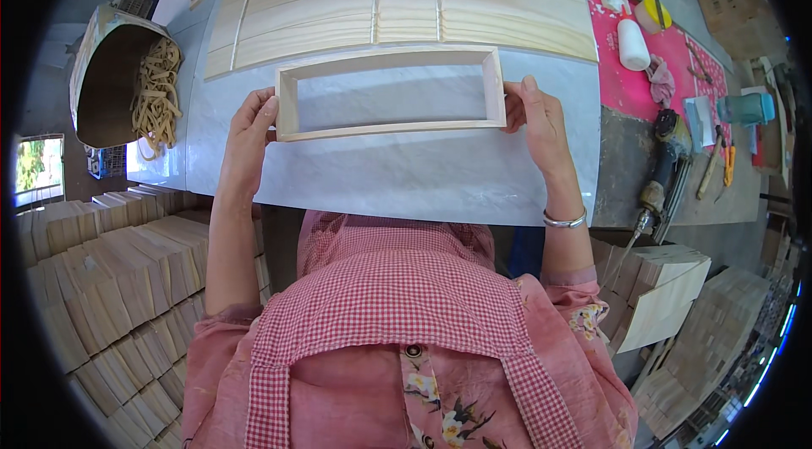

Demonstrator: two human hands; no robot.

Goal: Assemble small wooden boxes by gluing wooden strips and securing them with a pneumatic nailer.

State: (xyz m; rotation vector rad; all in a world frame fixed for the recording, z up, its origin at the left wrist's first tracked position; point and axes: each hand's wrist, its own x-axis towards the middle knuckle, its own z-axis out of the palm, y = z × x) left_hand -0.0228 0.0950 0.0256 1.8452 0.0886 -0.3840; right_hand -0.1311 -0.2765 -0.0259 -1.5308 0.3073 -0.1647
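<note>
One white, grey-veined marbled surface (406, 178) is seen, its far part covered by pale grooved wooden boards (313, 18) whose number cannot be told. At the left, tan strips (156, 94), too tangled to be counted, are held in one open-mouthed container (85, 81). One rectangular pale-wood frame (389, 129) is held over the surface, its two short ends pinched in the narrow grip of left hand (252, 117) and right hand (533, 115). At the right, one dark power drill (666, 149) and one red-tipped white bottle (632, 47) are placed.
</note>
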